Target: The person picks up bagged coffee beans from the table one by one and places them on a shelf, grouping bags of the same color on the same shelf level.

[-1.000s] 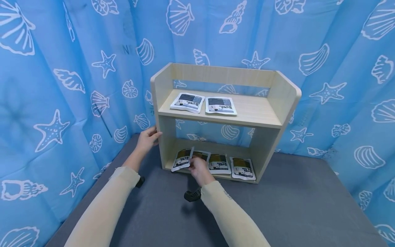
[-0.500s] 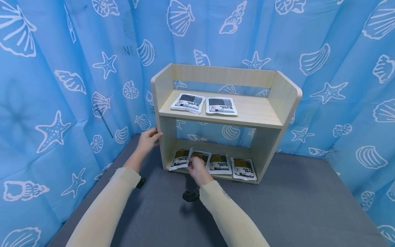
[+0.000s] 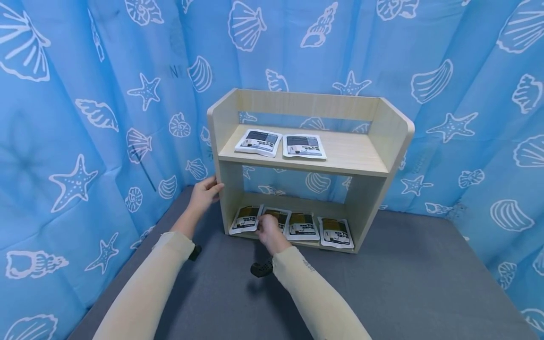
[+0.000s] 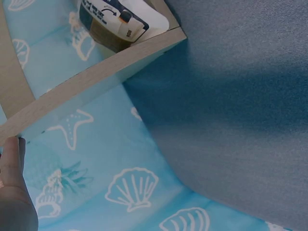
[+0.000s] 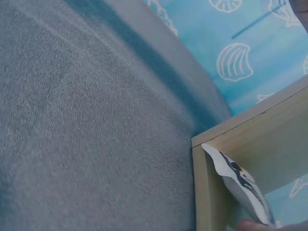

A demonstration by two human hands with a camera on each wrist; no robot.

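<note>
In the head view my right hand (image 3: 273,233) pinches the right edge of the leftmost white foil pouch (image 3: 246,219) on the lower shelf. The pouch lies near the left side panel, its gold-brown label facing up; in the right wrist view a fingertip (image 5: 252,225) touches the pouch (image 5: 240,185). My left hand (image 3: 204,193) rests against the outside of the wooden shelf unit (image 3: 303,165), with straight fingers (image 4: 10,163) at the panel's edge in the left wrist view. Three similar pouches lie to the right, the nearest pouch (image 3: 278,216) partly hidden by my right hand.
Two pouches with dark blue labels, a left pouch (image 3: 258,142) and a right pouch (image 3: 303,146), lie on the upper shelf. The unit stands on a grey cloth-covered table (image 3: 403,283). A blue shell-patterned curtain (image 3: 446,94) hangs behind and at both sides.
The leftmost pouch, tilted up at its right side before, has come down flatter and slightly left in my right hand. My left hand has stayed at the side panel.
</note>
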